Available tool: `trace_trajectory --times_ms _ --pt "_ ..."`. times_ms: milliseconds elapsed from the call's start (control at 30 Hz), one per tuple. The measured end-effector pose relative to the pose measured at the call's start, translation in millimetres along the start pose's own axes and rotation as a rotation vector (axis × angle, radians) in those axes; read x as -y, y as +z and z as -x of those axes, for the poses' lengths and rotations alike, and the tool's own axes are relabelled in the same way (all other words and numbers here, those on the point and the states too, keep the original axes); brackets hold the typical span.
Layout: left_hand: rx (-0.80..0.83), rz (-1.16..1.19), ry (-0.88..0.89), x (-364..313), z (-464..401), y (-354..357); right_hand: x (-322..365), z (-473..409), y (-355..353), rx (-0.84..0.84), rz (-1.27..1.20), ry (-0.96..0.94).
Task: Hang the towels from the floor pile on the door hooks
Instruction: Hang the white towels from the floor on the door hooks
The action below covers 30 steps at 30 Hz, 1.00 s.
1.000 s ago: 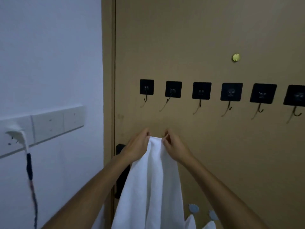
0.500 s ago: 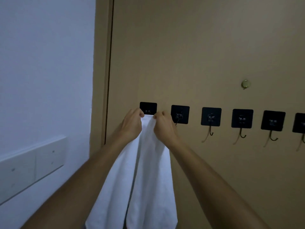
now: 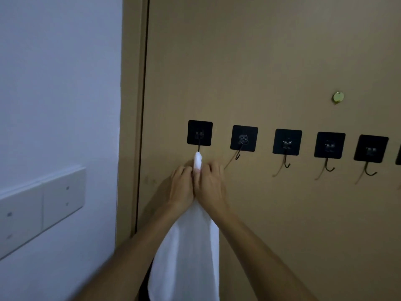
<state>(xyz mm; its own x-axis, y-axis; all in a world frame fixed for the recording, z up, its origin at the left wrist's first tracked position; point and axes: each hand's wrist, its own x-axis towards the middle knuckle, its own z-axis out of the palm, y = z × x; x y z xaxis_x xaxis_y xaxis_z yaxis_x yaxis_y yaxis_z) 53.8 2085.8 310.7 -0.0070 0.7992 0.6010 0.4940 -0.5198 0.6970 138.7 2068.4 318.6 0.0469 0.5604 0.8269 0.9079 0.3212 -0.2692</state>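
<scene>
Your left hand [image 3: 181, 187] and right hand [image 3: 209, 187] were pressed side by side against the door [image 3: 271, 61], and each grip was closed on the bunched top of the white towel [image 3: 191, 253]. The towel's tip stood up between your fingers and touched the wire of the leftmost hook [image 3: 199, 134], while the rest hung down between your forearms. The other hooks [image 3: 287, 146] to the right carried nothing.

White towel [image 3: 191, 253] hangs bunched, seemingly caught on leftmost door hook [image 3: 199, 135].
</scene>
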Motion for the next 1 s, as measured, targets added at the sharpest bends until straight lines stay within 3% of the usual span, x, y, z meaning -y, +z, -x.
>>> trace_trajectory --times_ms 100,167,267,500,567,700,733,767,867,1000 --pt "0.090 0.176 -0.124 12.0 15.8 10.4 2.5 16.9 1.8 0.128 -0.157 0.118" --pt "0.017 0.235 -0.144 29.1 31.8 20.6 0.3 35.0 4.3 0.181 -0.245 0.201" --pt "-0.013 0.145 -0.130 53.3 59.8 33.8 -10.1 67.5 15.1 0.211 -0.269 0.159" --pt "0.092 -0.033 -0.072 97.3 126.4 60.1 -37.3 143.6 51.8 0.377 -0.375 0.343" --pt "0.131 -0.034 -0.133 108.7 145.8 67.4 -47.9 166.1 58.5 0.433 -0.472 0.451" --pt "0.195 -0.090 -0.267 125.0 190.9 81.3 -74.4 217.8 65.5 0.578 -0.178 0.369" --pt "0.236 -0.100 -0.316 124.4 202.7 83.7 -77.7 227.5 61.8 0.717 -0.130 0.360" --pt "0.293 -0.141 -0.351 125.2 214.2 85.5 -83.0 239.8 60.7 0.743 0.027 0.283" --pt "0.548 -0.509 -0.394 116.7 243.5 86.4 -84.2 259.3 36.2 0.904 0.220 0.266" --pt "0.725 -0.746 -0.262 72.8 276.9 94.8 -96.6 283.2 -25.0 0.994 0.366 0.291"
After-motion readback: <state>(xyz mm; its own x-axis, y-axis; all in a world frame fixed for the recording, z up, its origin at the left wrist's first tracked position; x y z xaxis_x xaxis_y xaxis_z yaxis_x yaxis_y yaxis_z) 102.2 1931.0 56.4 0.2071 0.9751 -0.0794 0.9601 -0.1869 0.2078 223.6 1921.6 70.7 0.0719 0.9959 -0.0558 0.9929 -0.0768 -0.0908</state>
